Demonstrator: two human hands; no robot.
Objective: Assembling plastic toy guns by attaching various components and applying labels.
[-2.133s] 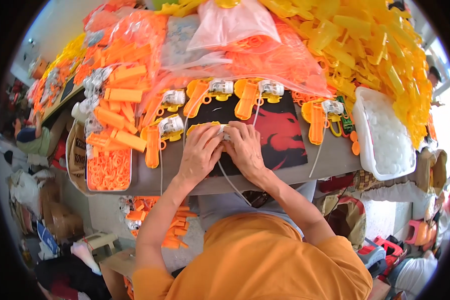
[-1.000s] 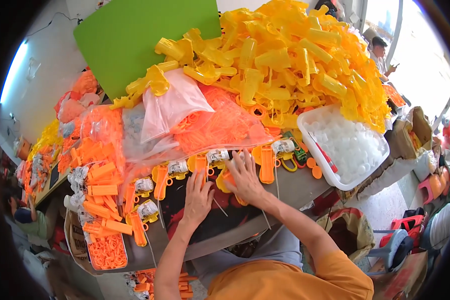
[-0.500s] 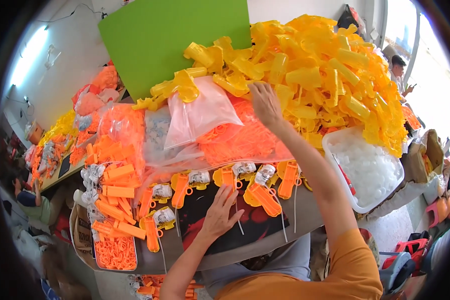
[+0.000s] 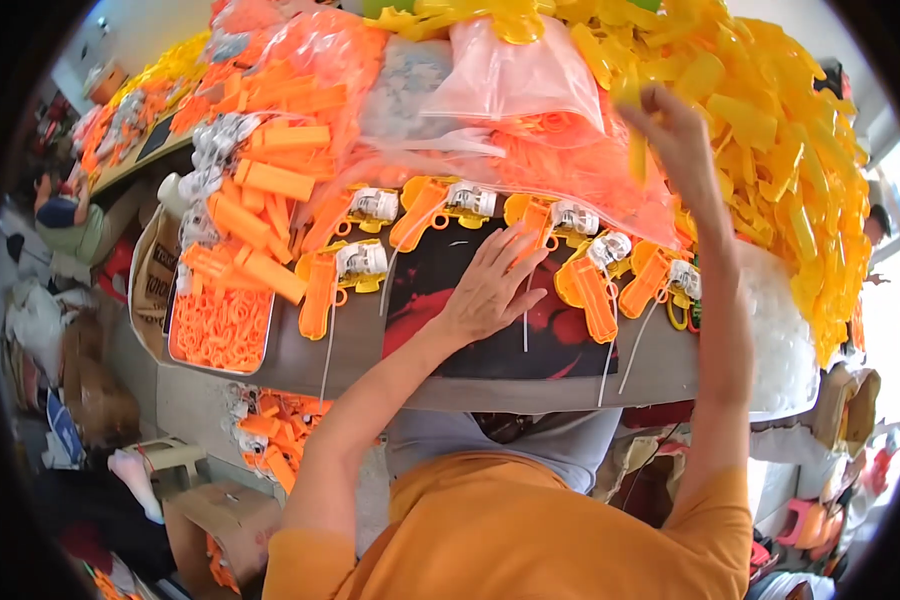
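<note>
Yellow part pinched in raised right hand at the pile; left hand flat, empty, on mat.

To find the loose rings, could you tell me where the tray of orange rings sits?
Head view, left side: the tray of orange rings sits at the table's near-left corner, below the orange blocks, left of the left hand.
</note>
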